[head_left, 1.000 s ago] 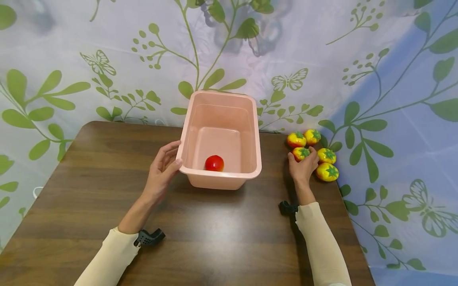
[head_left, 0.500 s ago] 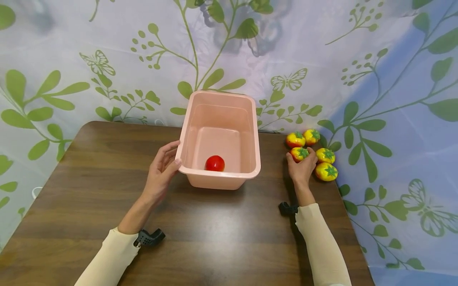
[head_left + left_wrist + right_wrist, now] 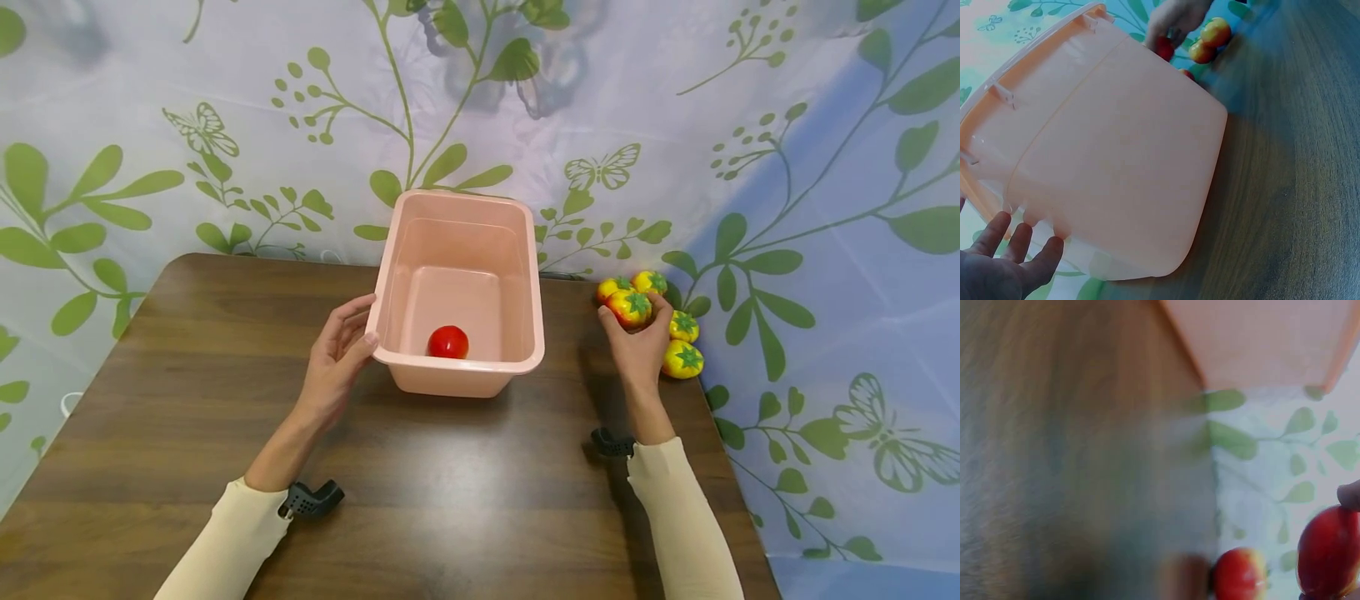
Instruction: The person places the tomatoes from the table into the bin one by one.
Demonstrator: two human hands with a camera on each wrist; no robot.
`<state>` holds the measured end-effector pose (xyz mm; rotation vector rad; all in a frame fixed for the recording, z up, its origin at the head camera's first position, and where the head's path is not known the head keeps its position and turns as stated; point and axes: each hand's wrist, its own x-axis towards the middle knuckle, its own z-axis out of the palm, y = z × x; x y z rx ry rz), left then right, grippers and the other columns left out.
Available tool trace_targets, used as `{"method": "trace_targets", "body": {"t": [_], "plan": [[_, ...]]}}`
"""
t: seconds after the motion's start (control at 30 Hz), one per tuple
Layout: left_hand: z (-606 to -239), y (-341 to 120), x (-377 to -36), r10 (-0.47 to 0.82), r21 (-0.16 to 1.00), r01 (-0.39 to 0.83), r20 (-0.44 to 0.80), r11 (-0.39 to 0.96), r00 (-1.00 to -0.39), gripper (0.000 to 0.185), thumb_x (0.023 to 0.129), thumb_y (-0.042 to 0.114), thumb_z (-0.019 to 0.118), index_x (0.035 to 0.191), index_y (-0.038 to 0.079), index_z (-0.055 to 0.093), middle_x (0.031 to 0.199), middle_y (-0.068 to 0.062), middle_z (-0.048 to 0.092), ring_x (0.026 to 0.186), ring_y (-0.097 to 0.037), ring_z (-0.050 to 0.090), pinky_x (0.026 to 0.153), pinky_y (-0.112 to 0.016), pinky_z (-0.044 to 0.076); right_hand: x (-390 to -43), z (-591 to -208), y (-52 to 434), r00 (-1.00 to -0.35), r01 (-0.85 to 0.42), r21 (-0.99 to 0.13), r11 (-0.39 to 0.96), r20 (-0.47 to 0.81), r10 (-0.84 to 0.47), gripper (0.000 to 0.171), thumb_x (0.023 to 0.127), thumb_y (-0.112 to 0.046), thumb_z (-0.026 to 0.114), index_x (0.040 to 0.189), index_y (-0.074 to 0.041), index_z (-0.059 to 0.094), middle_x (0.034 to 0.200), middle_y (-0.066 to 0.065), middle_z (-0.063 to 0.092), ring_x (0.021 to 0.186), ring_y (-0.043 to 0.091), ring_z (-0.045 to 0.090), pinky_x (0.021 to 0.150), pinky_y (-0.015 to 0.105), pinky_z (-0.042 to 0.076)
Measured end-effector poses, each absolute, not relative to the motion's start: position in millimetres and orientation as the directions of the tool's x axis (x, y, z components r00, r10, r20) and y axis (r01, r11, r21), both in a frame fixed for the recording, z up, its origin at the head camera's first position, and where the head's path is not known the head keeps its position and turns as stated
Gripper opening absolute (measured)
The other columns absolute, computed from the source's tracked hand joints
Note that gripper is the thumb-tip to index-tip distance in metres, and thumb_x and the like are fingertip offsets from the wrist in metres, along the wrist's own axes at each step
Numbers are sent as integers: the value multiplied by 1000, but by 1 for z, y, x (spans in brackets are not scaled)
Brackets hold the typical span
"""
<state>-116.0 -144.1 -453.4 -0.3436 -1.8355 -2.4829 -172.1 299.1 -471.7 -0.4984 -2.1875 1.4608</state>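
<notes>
Gripping tomato (image 3: 631,307), calyx up

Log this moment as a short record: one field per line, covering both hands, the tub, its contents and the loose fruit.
left hand: fingers straight, thumb on the tub's near left corner
right hand: grips a toy tomato, raised off the table
tub: pink, upright on the table
in tub: one red tomato
loose fruit: yellow-red tomatoes at the table's right edge
</notes>
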Motion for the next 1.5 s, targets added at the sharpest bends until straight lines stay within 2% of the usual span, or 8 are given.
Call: {"method": "trace_targets", "body": {"t": [0.2,0.4,0.67,0.8,0.97,1.07,1.23,1.5], "plan": [[-454,-144,-116,103,941,163,202,-297,-974,56,108,-1,57,161,7,43,160,-25,49,145,-34,56,105,-31,61,-169,-451,289,-834,-18,-933,359,212,509,79,86,-40,90,152,-25,48,153,1,54,130,13,54,118,29,50],[-454,-144,-117,103,942,161,199,-294,-975,56,108,0,57,161,8,43,157,-24,51,142,-33,59,105,-33,61,-168,-444,282,-840,-44,-926,376,238,487,78,87,-36,90,152,-27,49,155,-4,55,132,12,54,116,26,50],[-454,-143,-117,104,942,158,197,-297,-975,56,108,0,58,161,9,44,156,-20,53,142,-32,59,106,-33,61,-162,-433,267,-851,-89,-904,417,287,440,79,87,-35,90,153,-23,48,153,1,56,134,18,55,124,39,46],[-454,-143,-117,104,941,160,198,-299,-975,56,108,0,58,161,9,44,156,-19,54,142,-33,59,106,-33,61,-157,-424,254,-859,-122,-886,448,321,400,79,87,-37,89,153,-22,48,148,4,58,129,17,56,120,37,47],[-455,-143,-116,101,940,161,199,-301,-975,56,108,0,58,161,8,43,157,-21,53,142,-33,59,105,-33,61,-151,-411,233,-876,-218,-874,435,371,308,75,89,-32,88,152,-17,50,143,1,61,123,12,57,110,28,46],[-455,-144,-115,93,940,163,198,-298,-976,55,107,0,58,161,8,44,156,-23,53,141,-33,59,104,-32,61,-146,-404,218,-894,-272,-871,410,386,228,74,89,-30,88,152,-18,51,143,-2,61,125,12,58,117,31,46],[-455,-144,-115,89,942,162,195,-293,-977,56,108,0,58,161,8,44,155,-21,55,141,-32,60,104,-33,61,-136,-398,196,-912,-330,-862,384,397,106,73,88,-27,89,150,-23,51,144,-6,60,130,12,59,125,47,44],[-456,-143,-115,91,942,155,190,-297,-978,56,108,1,58,161,9,44,154,-17,56,141,-33,59,106,-34,61,-126,-405,173,-911,-396,-854,338,411,-31,75,87,-21,89,152,-16,51,145,-7,61,129,14,58,118,38,49]]}}
